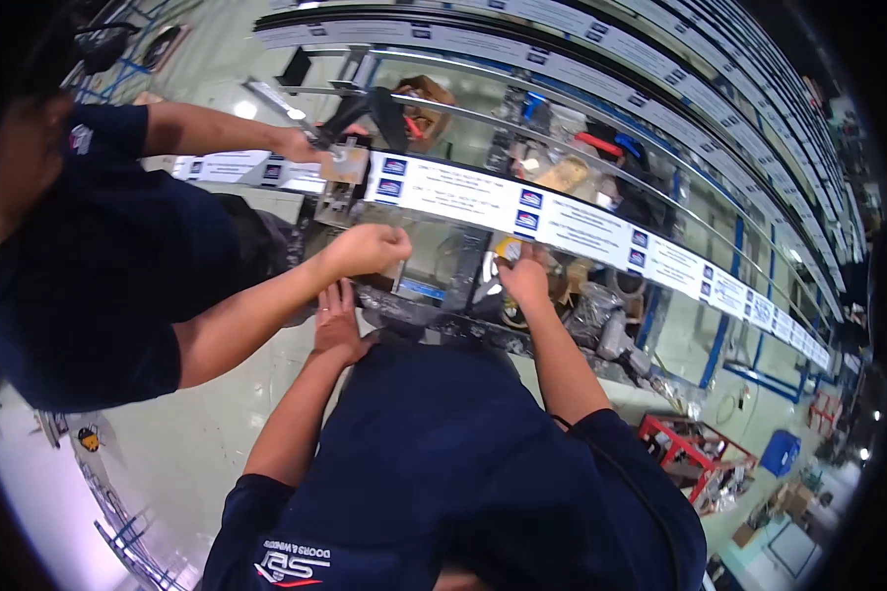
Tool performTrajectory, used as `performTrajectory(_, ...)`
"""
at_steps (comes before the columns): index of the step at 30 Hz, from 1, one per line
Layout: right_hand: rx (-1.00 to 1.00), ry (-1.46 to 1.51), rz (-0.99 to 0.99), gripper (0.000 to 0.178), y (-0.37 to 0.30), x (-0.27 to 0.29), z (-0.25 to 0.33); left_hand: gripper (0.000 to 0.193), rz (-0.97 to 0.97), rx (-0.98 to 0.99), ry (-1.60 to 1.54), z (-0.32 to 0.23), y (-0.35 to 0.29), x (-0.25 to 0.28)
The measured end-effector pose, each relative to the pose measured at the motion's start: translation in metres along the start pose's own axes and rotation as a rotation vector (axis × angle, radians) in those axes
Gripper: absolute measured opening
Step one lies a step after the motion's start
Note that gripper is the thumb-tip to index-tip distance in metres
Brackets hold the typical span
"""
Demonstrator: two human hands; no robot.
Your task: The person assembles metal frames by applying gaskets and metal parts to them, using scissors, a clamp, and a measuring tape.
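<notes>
A long profile bar covered in white printed film [463, 192] runs across the bench frame in front of me. My left hand [336, 323] rests on the dark frame edge [399, 307], its fingers stretched out. My right hand [525, 281] is at the bar's near side, its fingers bent around a small yellow thing [508, 248]; its kind is partly hidden. On the left, a co-worker's near hand [370, 250] is curled beside the bar. That person's far hand [301, 146] is by a dark tool [370, 116] above a metal block [340, 187] at the bar's end.
Many more film-covered bars [522, 49] lie in rows at the back. Below the bar, the frame holds a cardboard box [429, 103], red-handled tools [598, 144] and plastic-wrapped parts [606, 320]. A red metal rack [695, 453] and a blue bin [781, 452] stand at right.
</notes>
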State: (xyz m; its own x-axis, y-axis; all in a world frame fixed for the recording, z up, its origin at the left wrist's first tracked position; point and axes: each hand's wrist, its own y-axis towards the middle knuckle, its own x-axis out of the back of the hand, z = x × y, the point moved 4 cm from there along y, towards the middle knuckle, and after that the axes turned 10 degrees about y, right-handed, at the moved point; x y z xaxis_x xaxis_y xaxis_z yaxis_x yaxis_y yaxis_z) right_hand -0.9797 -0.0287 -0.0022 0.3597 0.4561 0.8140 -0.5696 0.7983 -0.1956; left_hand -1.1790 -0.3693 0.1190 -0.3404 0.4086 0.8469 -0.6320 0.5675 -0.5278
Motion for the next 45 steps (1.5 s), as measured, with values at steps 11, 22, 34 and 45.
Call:
performTrajectory(11, 0.088, -0.015, 0.190, 0.070, 0.007, 0.013, 0.003, 0.079, -0.249, -0.005, -0.348, 0.042, -0.033, -0.017)
performTrajectory(22, 0.405, 0.037, 0.136, 0.066, -0.072, 0.115, 0.116, 0.050, -0.084, 0.031, -1.109, 0.054, -0.069, 0.018)
performTrajectory(34, 0.826, 0.640, 0.740, 0.078, -0.084, 0.096, 0.352, 0.062, -0.243, -0.252, -1.740, 0.019, -0.055, 0.117)
performTrajectory(45, 0.840, -0.061, 0.223, 0.089, 0.068, 0.038, 0.251, 0.021, -0.506, 0.135, -2.090, 0.114, -0.046, 0.114)
